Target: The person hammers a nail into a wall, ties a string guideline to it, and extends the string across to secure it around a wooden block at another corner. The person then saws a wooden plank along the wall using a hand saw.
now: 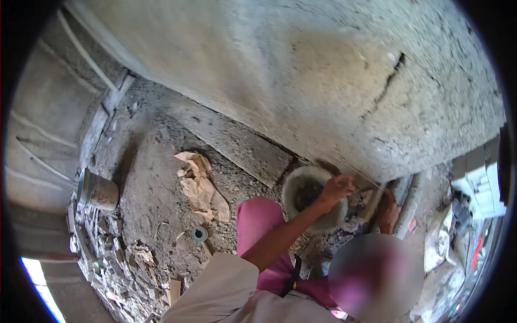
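String [362,174]: slanted along the wall [334,81] towards our right hand [389,211], the nearer.
Left hand [337,190]: hung over the basin [288,188], fingers curled, string wallward.
Grip: we couldn't tell, either hand.

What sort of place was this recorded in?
Probably a building site or a room under repair, judging by the cracked wall, the loose rubble and the basin holding something dark grey.
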Demonstrator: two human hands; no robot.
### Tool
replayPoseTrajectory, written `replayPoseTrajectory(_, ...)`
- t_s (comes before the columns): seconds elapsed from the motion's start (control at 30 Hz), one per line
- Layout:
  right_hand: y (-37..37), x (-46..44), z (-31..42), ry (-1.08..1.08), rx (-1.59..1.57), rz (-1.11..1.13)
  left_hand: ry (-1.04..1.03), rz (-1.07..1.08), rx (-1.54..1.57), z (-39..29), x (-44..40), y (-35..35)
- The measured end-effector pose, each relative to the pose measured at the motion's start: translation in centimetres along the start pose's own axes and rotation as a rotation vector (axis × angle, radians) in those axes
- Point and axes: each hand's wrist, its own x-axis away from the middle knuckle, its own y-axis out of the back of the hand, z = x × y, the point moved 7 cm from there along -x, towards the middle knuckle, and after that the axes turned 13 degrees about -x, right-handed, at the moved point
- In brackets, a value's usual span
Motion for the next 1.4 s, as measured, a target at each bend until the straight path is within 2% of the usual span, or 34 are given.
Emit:
replayPoseTrajectory(0.03, 0.2, 0.3, -0.5, 0.085, -0.030, -0.034, -0.032, -0.004, -0.063, 0.7, -0.4, 0.5)
replayPoseTrajectory(0.1, -0.2, 0.7, -2.0, 0.016, 0.004, -0.042, -0.091, -0.018, -0.174, 2.6, -1.1, 1.8)
replayPoseTrajectory(0.17, 0.1, 0.7, -1.5, -0.247, 0.044, 0.038, -0.119, -0.110, -0.371, 1.8, -0.8, 3.4)
replayPoseTrajectory(0.23, -0.5, 0.6, -2.7, -0.127, 0.021, 0.004, -0.356, -0.169, -0.545, 6.1, -3.0, 6.4)
replayPoseTrajectory(0.27, -0.3, 0.6, -2.5, -0.169, 0.037, 0.012, -0.242, -0.194, -0.466, 5.0, -1.9, 6.6)
replayPoseTrajectory(0.3, -0.1, 0.6, -2.1, -0.206, 0.046, 0.023, -0.245, -0.153, -0.476, 4.2, -1.3, 6.0)
replayPoseTrajectory(0.37, 0.4, 0.5, -1.5, -0.229, 0.040, -0.002, -0.092, -0.234, -0.581, 4.1, -0.5, 6.5)
replayPoseTrajectory(0.5, 0.5, 0.5, -1.0, -0.176, -0.010, -0.045, -0.092, -0.161, -0.716, 5.6, -1.6, 6.5)
replayPoseTrajectory(0.7, 0.3, 0.6, -1.3, -0.252, 0.055, 0.028, -0.093, -0.161, -0.888, 5.2, -1.0, 5.4)
replayPoseTrajectory(0.77, 0.3, 0.5, -1.2, -0.210, 0.008, -0.027, -0.112, -0.247, -1.158, 5.8, -1.0, 6.4)
replayPoseTrajectory(0.9, -0.9, 0.6, -1.8, -0.236, -0.059, 0.033, -0.036, -0.255, -1.320, 8.8, -1.2, 10.1)
replayPoseTrajectory(0.97, -0.9, 0.7, -2.4, -0.328, -0.127, 0.004, -0.150, -0.270, -1.281, 8.5, -1.7, 10.4)
replayPoseTrajectory(1.0, -1.2, 0.8, -2.3, -0.267, -0.198, -0.069, -0.143, -0.267, -1.283, 7.7, -1.8, 9.5)
replayPoseTrajectory(1.07, -2.3, 0.8, -3.7, -0.249, -0.298, -0.102, 0.033, -0.114, -0.873, 5.9, -0.7, 6.0)
replayPoseTrajectory(1.1, -2.8, 0.7, -4.4, -0.225, -0.397, -0.137, 0.042, -0.113, -0.873, 5.0, 0.1, 4.6)
replayPoseTrajectory(1.17, -4.0, 0.7, -5.6, -0.214, -0.451, -0.146, 0.065, -0.171, -0.394, 4.7, 1.3, 2.9)
replayPoseTrajectory(1.2, -3.8, 0.7, -5.4, -0.196, -0.503, -0.159, 0.074, -0.165, -0.390, 5.3, 1.5, 2.8)
replayPoseTrajectory(1.23, -3.7, 0.9, -5.3, -0.208, -0.495, -0.156, 0.090, -0.317, -0.214, 6.0, 2.1, 4.1)
replayPoseTrajectory(1.27, -4.2, 1.2, -5.8, -0.310, -0.655, -0.125, 0.107, -0.471, -0.039, 6.8, 2.9, 5.4)
replayPoseTrajectory(1.33, -6.1, 1.8, -7.1, -0.533, -1.017, -0.048, 0.164, -0.511, 0.043, 10.2, 2.8, 7.4)
replayPoseTrajectory(1.4, -6.7, 2.1, -7.2, -0.567, -1.110, -0.034, 0.205, -0.562, 0.115, 13.5, 2.3, 9.9)
